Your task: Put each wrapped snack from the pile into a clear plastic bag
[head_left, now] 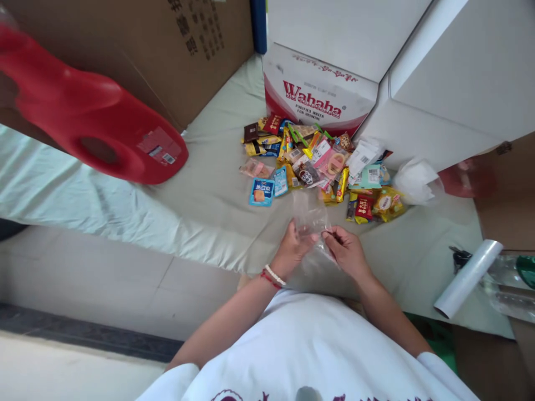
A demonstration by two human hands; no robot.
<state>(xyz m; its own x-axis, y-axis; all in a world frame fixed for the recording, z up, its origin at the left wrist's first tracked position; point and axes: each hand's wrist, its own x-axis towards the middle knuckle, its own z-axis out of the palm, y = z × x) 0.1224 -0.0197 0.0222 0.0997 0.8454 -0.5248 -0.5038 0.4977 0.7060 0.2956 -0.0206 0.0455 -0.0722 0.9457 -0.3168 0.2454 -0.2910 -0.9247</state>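
Note:
A clear plastic bag (311,214) is held in front of my body, over the near edge of the cloth-covered surface. My left hand (293,247), with a white and a red bracelet at the wrist, is closed on the bag's left side. The fingers of my right hand (345,250) pinch the bag's right edge. Just beyond the bag lies a heap of small snack packets (307,161) in many colours. A blue snack packet (261,192) rests at the heap's near left edge. Bunched white plastic (416,181) sits at its right end.
A red jug (104,117) stands at the left before a brown carton (137,50). Behind the packets is a Wahaha water box (313,94), with white cabinets (455,72) to its right. A roll of film (468,278) and plastic bottles (507,273) lie at the right.

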